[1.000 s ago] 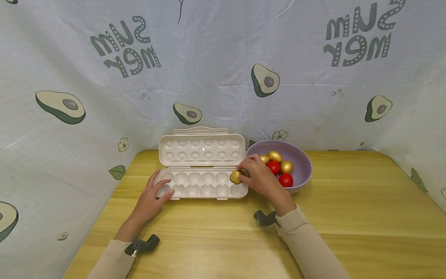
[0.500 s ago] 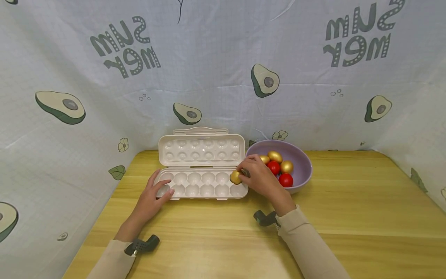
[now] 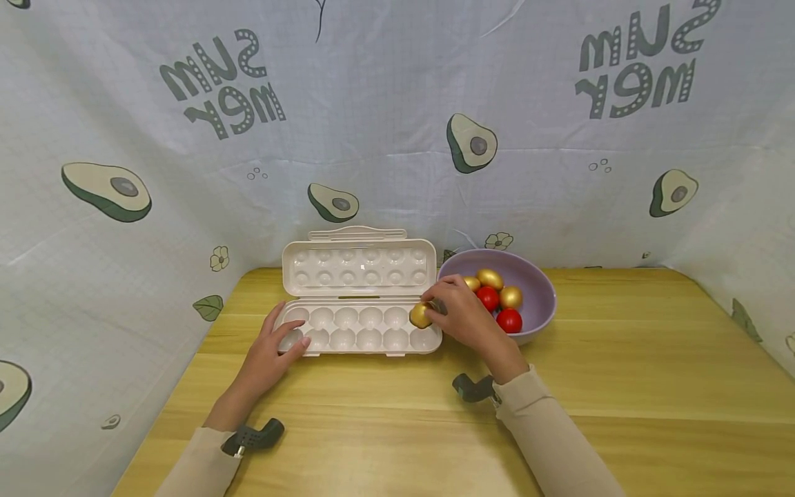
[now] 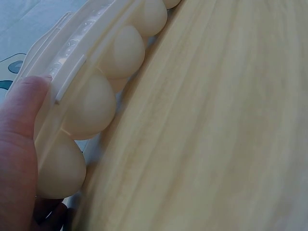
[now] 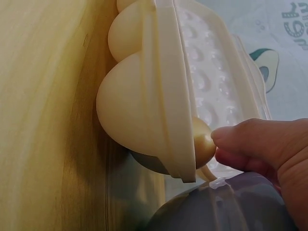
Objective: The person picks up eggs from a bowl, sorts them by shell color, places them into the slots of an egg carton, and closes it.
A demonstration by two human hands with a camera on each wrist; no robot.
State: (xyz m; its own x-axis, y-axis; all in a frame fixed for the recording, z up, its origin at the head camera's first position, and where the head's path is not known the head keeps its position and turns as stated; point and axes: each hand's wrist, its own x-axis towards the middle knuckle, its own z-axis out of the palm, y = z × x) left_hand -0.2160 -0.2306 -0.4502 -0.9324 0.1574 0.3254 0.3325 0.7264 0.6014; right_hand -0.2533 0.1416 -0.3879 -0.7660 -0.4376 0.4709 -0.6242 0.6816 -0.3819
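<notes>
A white plastic egg carton (image 3: 357, 339) lies with its lid (image 3: 360, 269) raised at the back. Around its left end, my left hand (image 3: 263, 359) grips the tray; in the left wrist view the thumb (image 4: 24, 106) lies over the front rim and other fingers show dimly below the end. At the opposite end, my right hand (image 3: 462, 314) pinches a golden egg (image 3: 419, 315) at the back right cup. The right wrist view shows the thumb on this golden egg (image 5: 204, 142), whose lower part the carton's rim hides. The other visible cups hold nothing.
Right beside the carton stands a purple bowl (image 3: 542, 310) with several golden eggs (image 3: 491, 279) and red eggs (image 3: 509, 320). My right hand covers part of the bowl. Behind the wooden table (image 3: 385, 428) hangs a printed cloth (image 3: 385, 124).
</notes>
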